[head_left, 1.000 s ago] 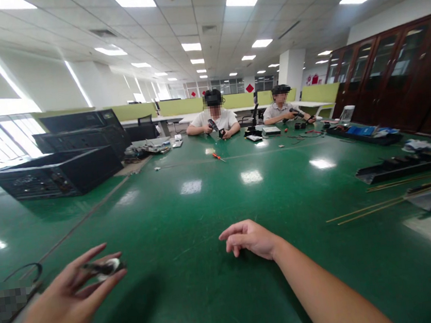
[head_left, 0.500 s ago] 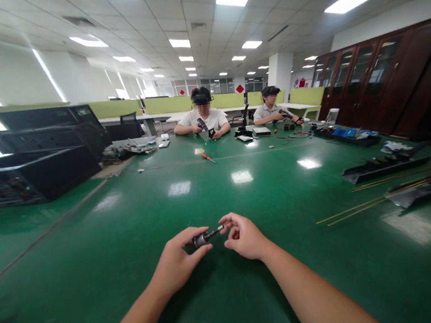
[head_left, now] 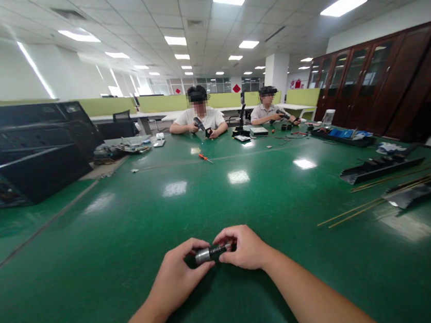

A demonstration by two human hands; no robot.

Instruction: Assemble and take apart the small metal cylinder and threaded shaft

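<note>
Low over the near part of the green table, my left hand grips the wide end of a silver and black metal cylinder with a narrower shaft. Its exact kind I cannot make out. Thumb and fingers of that hand press it from both sides. My right hand has its fingers curled about the thin dark end of the shaft, with the thumb below. The tip of the shaft is partly hidden inside the right fingers. The piece lies roughly level between both hands.
A screwdriver with an orange handle lies farther off on the green table. Black computer cases stand at left. Metal channels and thin brass-coloured rods lie at right. Two people with tools sit across.
My right hand has closed around the shaft end, where its fingers were looser at the tip before. The cylinder has dropped slightly and turned more level. The view has shifted a little.
</note>
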